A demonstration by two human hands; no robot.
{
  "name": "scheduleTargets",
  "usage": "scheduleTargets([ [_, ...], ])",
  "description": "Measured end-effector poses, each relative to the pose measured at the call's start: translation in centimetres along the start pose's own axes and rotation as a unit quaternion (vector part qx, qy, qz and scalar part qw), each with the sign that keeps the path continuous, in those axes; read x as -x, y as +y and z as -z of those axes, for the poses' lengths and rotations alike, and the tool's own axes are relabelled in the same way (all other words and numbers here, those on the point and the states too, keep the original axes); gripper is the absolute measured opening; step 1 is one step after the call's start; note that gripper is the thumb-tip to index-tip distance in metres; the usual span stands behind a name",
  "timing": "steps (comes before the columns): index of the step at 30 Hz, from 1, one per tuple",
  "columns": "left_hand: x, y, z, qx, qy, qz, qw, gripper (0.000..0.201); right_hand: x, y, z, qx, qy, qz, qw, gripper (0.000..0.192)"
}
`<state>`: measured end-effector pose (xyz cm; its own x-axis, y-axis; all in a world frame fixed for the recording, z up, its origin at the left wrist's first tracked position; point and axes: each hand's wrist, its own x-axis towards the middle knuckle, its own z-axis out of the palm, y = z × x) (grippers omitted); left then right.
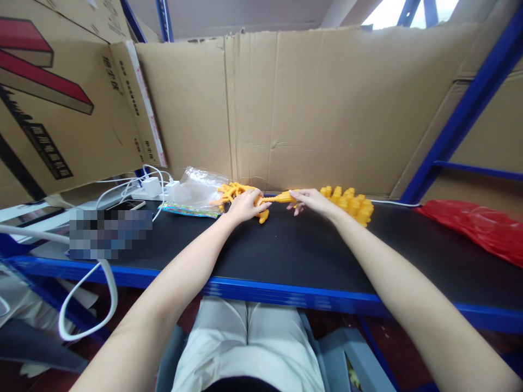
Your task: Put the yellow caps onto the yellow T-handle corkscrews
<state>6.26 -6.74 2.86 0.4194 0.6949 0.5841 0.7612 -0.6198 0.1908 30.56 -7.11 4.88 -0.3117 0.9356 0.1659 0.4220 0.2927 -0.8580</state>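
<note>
A bright orange plastic piece with spiky, branching parts [230, 190] lies on the black shelf top, partly under my left hand [245, 206]. The fingers of that hand are closed over it, and a rounded orange end [263, 216] sticks out below. From there a thin ridged section [269, 199] runs right into a thicker tapered orange part [283, 196]. My right hand [308, 200] pinches this part, its lower fingers hanging loosely. Just beyond the right wrist sits a cluster of knobbly orange pieces [353, 204]. Whether these join the held part is hidden.
A clear plastic bag [198, 188] and a colourful packet [192, 210] lie left of my hands. Further left are a phone [126, 204], white chargers [151, 187] and cables. Red plastic [474, 226] lies at the right. Cardboard [327, 109] walls the back; a blue rail [286, 291] edges the front.
</note>
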Motion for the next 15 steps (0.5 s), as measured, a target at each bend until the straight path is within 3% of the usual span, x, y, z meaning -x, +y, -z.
scheduleTargets([
  [6,-0.03,-0.36,-0.33,-0.004,-0.017,-0.004,1.0,0.036,0.09,0.12,0.16,-0.006,-0.019,-0.014,1.0,0.046],
  [9,-0.07,-0.45,-0.45,0.0,-0.021,-0.008,1.0,0.035,0.35,0.04,0.28,-0.02,-0.023,0.012,0.999,0.057],
  [15,-0.13,-0.44,-0.51,0.0,-0.017,-0.011,1.0,0.033,0.57,0.22,0.35,-0.061,-0.045,0.027,0.997,0.056],
])
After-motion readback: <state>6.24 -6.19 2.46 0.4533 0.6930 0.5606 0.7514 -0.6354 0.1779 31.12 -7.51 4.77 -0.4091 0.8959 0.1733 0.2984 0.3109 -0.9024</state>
